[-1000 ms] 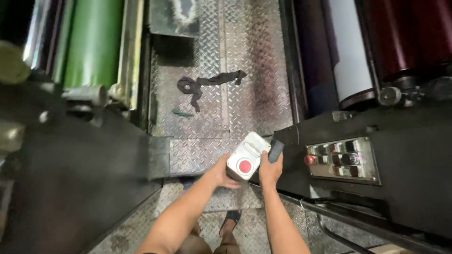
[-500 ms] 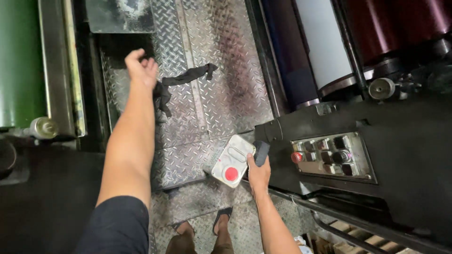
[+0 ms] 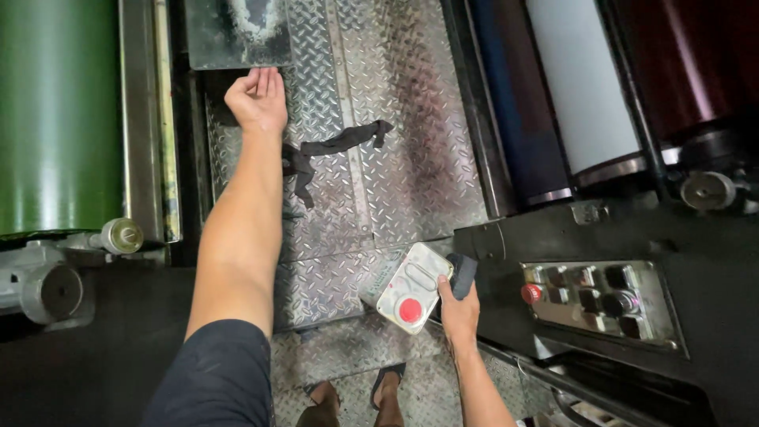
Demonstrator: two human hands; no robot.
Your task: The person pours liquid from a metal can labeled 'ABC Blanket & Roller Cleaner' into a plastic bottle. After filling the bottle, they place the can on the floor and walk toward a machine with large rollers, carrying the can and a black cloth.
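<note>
Reaching to the upper left, the left hand (image 3: pixel 257 99) was loosely curled and empty; the rag (image 3: pixel 328 154) lay just right, stretching rightward. The right hand (image 3: pixel 458 304) gripped a can (image 3: pixel 411 289) at lower centre, farther off.

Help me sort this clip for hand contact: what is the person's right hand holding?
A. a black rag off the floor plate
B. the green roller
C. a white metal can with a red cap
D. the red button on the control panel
C: the right hand grips a white metal can with a red cap, beside the control panel; the black rag lies untouched near the left hand.
</note>
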